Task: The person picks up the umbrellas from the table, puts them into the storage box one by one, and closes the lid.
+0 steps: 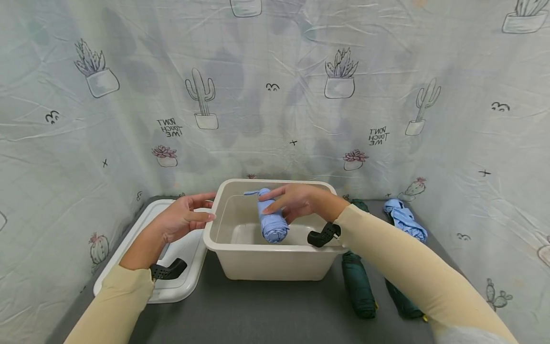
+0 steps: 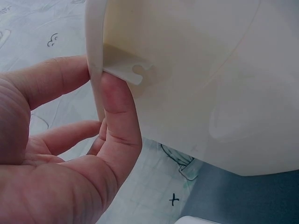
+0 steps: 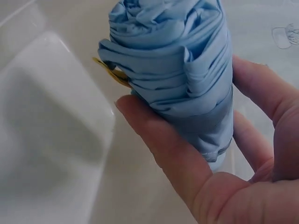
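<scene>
My right hand (image 1: pixel 296 200) grips a light blue folded umbrella (image 1: pixel 272 220) over the opening of a beige plastic bin (image 1: pixel 277 263). In the right wrist view the thumb and fingers hold opposite sides of the gathered blue fabric (image 3: pixel 187 79), and a yellow tag (image 3: pixel 112 72) sticks out at its side. At the bin's left side, my left hand (image 1: pixel 185 217) pinches the rim between thumb and fingers. The left wrist view shows that rim (image 2: pixel 95 46) close up, with a small notched tab (image 2: pixel 128 72) beneath it.
A white lid (image 1: pixel 172 286) lies left of the bin on the dark grey table (image 1: pixel 266 310). To the right are a dark green folded umbrella (image 1: pixel 358 286), another dark green one (image 1: pixel 404 301), and a blue one (image 1: pixel 406 220). A printed curtain (image 1: pixel 275 114) hangs behind.
</scene>
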Motion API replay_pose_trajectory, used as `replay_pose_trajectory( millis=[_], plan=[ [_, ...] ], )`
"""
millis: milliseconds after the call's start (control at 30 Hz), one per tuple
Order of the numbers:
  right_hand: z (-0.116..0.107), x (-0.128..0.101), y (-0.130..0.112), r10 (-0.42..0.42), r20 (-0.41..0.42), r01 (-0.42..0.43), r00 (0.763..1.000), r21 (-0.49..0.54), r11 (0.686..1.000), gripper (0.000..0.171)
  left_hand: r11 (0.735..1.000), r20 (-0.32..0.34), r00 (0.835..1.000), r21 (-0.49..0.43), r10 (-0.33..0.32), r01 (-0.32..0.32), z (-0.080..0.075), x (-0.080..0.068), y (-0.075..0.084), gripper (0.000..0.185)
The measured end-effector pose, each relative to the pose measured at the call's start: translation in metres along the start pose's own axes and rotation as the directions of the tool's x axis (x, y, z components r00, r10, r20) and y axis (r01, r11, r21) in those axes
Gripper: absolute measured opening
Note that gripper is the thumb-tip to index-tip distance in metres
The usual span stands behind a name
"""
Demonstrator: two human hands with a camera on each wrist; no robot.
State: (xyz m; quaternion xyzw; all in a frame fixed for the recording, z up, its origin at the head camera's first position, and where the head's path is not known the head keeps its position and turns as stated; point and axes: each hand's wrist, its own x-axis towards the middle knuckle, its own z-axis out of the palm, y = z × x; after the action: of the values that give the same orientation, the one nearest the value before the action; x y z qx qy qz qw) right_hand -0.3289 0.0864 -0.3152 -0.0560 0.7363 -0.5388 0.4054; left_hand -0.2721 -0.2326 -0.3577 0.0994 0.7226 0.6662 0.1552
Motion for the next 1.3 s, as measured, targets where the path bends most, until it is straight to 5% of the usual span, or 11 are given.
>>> replay_pose_trajectory(
  millis=[800, 1300],
  plan=[
    [0.021, 0.052, -0.004, 0.143, 0.092, -0.127, 0.985, -0.167, 0.978, 0.059, 1.000, -0.016, 1.000, 0.007, 0.003, -0.003, 0.002, 0.002, -0.001, 0.077],
    [0.035, 0.070, 0.013, 0.141, 0.108, -0.104, 0.984, -0.296, 0.950, 0.062, 1.000, -0.017, 1.000, -0.004, 0.010, -0.010, 0.002, -0.001, -0.004, 0.075]
  ],
)
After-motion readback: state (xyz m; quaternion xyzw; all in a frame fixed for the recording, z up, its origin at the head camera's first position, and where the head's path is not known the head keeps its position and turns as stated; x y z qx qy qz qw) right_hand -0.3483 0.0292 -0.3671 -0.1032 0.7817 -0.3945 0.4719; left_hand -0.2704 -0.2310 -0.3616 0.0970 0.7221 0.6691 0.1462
